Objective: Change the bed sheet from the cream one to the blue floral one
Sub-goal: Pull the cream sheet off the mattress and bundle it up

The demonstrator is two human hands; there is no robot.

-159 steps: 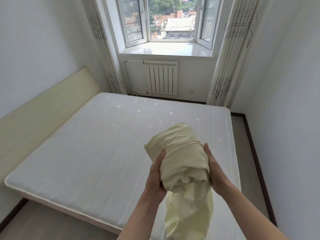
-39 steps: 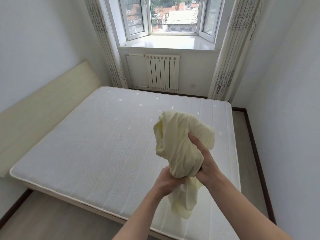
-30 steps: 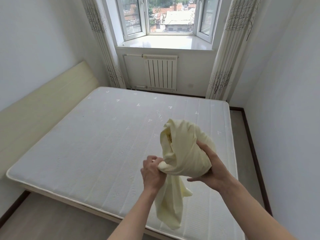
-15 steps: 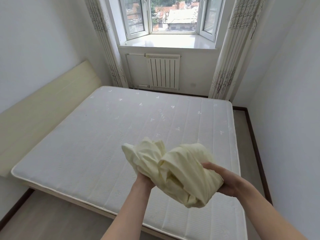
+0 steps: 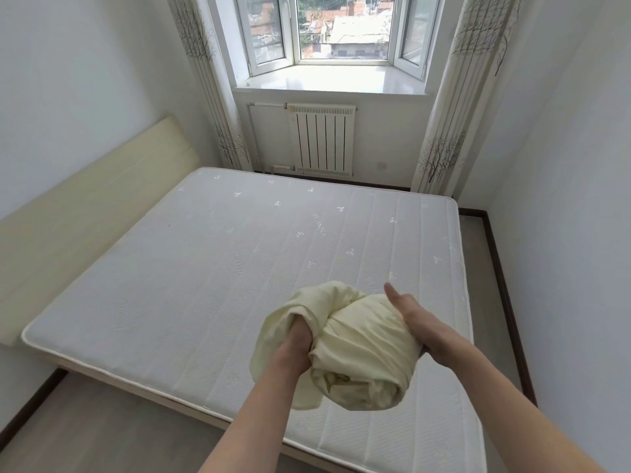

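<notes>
The cream sheet (image 5: 355, 353) is bundled into a ball that I hold in the air over the near right part of the bare white mattress (image 5: 205, 268). My left hand (image 5: 293, 346) is pushed into a fold on the bundle's left side and grips the cloth; its fingers are hidden. My right hand (image 5: 409, 319) cups the right side of the bundle with the thumb up. The blue floral sheet is not in view.
A cream headboard (image 5: 85, 213) runs along the left wall. A white radiator (image 5: 322, 139) and a bay window (image 5: 341, 29) with patterned curtains (image 5: 450, 107) are at the far end. A narrow floor strip (image 5: 485, 285) runs between the bed and the right wall.
The loosely hanging sheet has been gathered into a tighter ball. My left hand has tucked into the cloth and my right hand has moved onto the bundle's right side. The bundle sits lower.
</notes>
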